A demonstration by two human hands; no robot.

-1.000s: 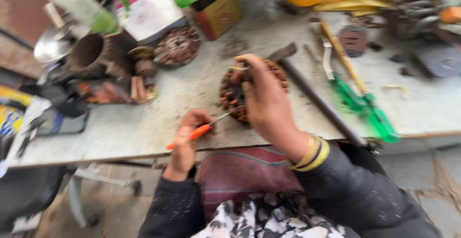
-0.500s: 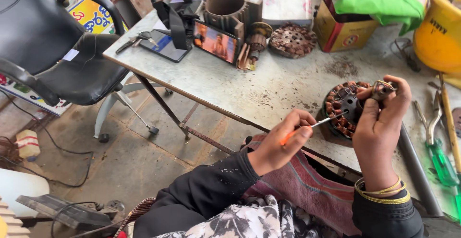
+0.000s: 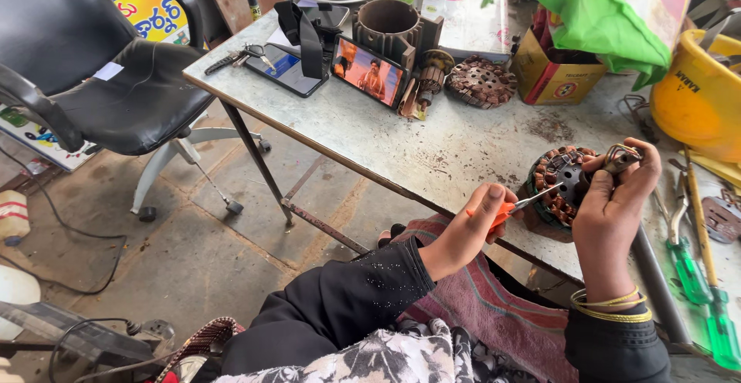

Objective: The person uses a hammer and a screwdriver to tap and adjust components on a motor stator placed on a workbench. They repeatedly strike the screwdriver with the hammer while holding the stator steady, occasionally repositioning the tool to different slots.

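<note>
- Round copper-wound motor stator (image 3: 557, 186) sits at our grey metal table's (image 3: 432, 147) near edge, right hand (image 3: 614, 205) pinching its windings.
- Left hand (image 3: 471, 228) grips one orange-handled screwdriver (image 3: 513, 207).
- Concrete floor; one black office chair (image 3: 100, 82); two green-handled screwdrivers (image 3: 698, 290).

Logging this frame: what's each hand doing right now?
Left hand: closed on an orange screwdriver.
Right hand: closed on the stator at its coils.

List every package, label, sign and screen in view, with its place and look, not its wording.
Phone: propped on the table's far side, screen lit orange with figures.
Second phone: flat to its left, blue screen.
Cardboard box: far edge under green cloth, yellow with a red round mark.
Signboard: behind the office chair, yellow and blue.
Yellow bucket: far right, dark lettering.
</note>
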